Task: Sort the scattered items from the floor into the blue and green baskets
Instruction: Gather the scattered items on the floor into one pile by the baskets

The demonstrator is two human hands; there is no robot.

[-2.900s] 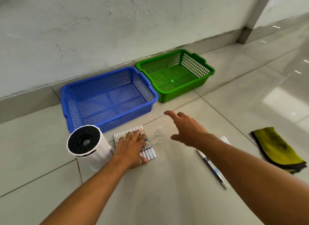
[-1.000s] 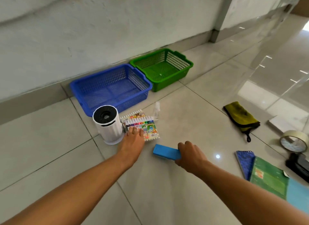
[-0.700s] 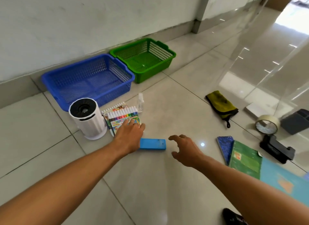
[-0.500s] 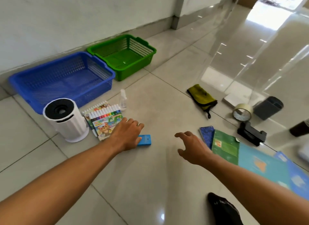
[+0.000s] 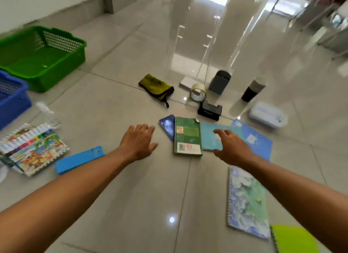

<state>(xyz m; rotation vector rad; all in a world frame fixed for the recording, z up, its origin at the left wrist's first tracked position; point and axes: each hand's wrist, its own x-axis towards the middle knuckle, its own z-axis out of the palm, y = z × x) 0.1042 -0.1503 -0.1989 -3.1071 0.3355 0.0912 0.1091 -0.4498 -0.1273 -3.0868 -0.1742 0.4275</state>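
Note:
The green basket (image 5: 62, 57) and the blue basket (image 5: 13, 100) stand empty at the left by the wall. Ahead of me lies a fan of books: a green book (image 5: 187, 136), a teal one (image 5: 209, 138), a dark blue one (image 5: 167, 125) and a blue folder (image 5: 254, 139). My left hand (image 5: 138, 141) hovers open just left of the green book, holding nothing. My right hand (image 5: 230, 146) is open with spread fingers over the teal book. A blue case (image 5: 79, 159) and marker sets (image 5: 32, 145) lie at the left.
A yellow-green cloth (image 5: 156, 86), tape roll (image 5: 197, 92), black tape dispenser (image 5: 210, 110), grey box (image 5: 219, 82), dark tumbler (image 5: 253, 89), white pack (image 5: 267, 114) lie further out. A marbled spiral notebook (image 5: 247, 202) and lime notebook (image 5: 293, 239) lie near right. A clear spray bottle (image 5: 46, 114) lies beside the markers.
My view has swung right, away from the baskets. My left hand left the blue case and marker sets and moved right; my right hand reached over the books. The white fan is out of view.

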